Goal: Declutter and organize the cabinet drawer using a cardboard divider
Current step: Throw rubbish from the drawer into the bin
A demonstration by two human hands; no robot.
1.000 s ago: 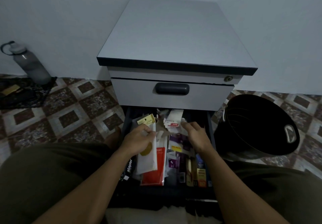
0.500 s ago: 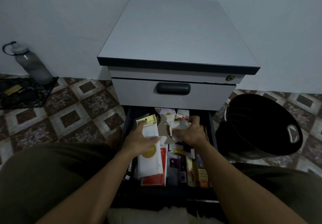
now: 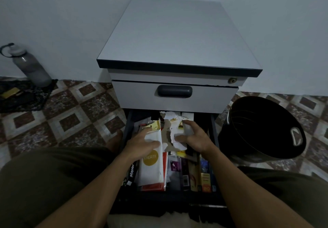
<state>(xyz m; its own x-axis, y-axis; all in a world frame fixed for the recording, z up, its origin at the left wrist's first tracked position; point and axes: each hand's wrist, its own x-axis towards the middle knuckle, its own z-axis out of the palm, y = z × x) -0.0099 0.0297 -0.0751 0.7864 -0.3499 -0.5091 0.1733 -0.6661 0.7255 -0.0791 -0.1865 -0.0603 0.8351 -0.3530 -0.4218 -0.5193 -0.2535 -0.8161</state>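
Observation:
The lower drawer [image 3: 128,131] of the grey cabinet [image 3: 177,36] is pulled out and crammed with packets, papers and small boxes. My left hand [image 3: 142,143] grips a white packet with a gold circle [image 3: 150,165] near its top end, over a red packet [image 3: 153,187]. My right hand [image 3: 193,137] holds torn white paper scraps [image 3: 177,135] in the middle of the drawer. A black stapler box [image 3: 131,171] lies along the drawer's left side. Upright coloured boxes [image 3: 205,176] fill the right front. No cardboard divider is in view.
A black bucket [image 3: 262,130] stands tilted on the floor right of the drawer. The upper drawer [image 3: 174,96] is closed. A grey bottle [image 3: 30,66] and a dark cloth [image 3: 23,94] sit at the far left on the tiled floor. My legs flank the drawer.
My right hand reached back into the drawer and closed on the white paper scraps. My left hand shifted up the white packet, keeping hold of it.

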